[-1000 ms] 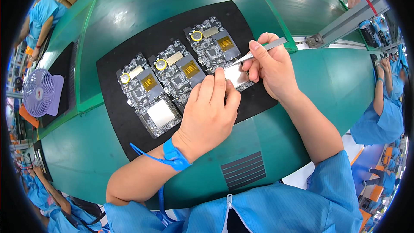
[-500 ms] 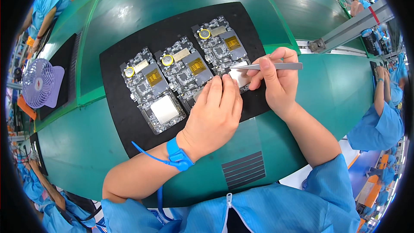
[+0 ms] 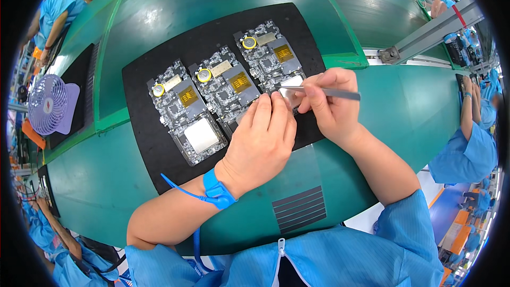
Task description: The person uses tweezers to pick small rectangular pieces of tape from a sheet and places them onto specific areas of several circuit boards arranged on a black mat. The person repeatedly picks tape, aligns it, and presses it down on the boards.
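Observation:
Three circuit boards lie side by side on a black mat (image 3: pixel 300 26): a left board (image 3: pixel 173 109), a middle board (image 3: pixel 224 94) and a right board (image 3: pixel 260 65). Each carries a yellow-rimmed coin cell and an amber patch. My right hand (image 3: pixel 337 109) pinches metal tweezers (image 3: pixel 342 94) over the silver plate (image 3: pixel 292 82) at the right board's near end. The tips reach that plate; whether they touch is unclear. My left hand (image 3: pixel 260 143) lies with fingers stretched out, fingertips at the near edge of the right board, covering the middle board's near end. Its thumb is hidden.
A blue wrist strap (image 3: pixel 218 188) circles my left wrist. Dark strips (image 3: pixel 298 210) lie on the green table (image 3: pixel 366 175) near me. To the left stands a purple fan (image 3: pixel 48 103); a metal beam (image 3: pixel 430 29) rises at the right. Co-workers in blue sit on both sides.
My right hand has shifted slightly left and down, and the tweezers have tilted, their back end now lower. The mat and boards have slid slightly left. My left hand stays nearly in place.

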A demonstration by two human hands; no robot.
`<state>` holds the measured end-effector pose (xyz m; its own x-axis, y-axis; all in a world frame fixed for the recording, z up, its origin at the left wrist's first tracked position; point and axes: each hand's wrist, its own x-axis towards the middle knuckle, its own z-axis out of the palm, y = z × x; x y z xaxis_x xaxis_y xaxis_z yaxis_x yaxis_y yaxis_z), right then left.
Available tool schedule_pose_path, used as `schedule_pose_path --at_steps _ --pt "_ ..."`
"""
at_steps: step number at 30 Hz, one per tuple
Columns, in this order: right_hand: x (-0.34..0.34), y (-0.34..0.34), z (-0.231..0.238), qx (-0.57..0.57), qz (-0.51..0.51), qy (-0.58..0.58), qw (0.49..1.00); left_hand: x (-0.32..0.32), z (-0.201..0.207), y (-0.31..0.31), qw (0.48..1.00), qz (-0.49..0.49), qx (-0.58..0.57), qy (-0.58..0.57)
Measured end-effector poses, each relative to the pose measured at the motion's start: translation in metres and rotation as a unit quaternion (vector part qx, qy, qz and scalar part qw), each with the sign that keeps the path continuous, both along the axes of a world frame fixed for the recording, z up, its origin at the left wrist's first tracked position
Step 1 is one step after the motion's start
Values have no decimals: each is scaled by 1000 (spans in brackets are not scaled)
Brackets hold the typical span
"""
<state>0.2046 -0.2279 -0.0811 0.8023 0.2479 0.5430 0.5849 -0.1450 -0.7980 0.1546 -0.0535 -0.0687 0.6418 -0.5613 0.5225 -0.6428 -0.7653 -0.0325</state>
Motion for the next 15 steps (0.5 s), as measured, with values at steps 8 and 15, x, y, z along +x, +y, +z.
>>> schedule_pose_path --at_steps 8,15 --pt "-1 -2 -6 -58 -41 -75 995 1 1 0 1000 -1 -2 -1" --pt "-1 0 2 90 -15 14 996 2 2 -4 998 4 -54 31"
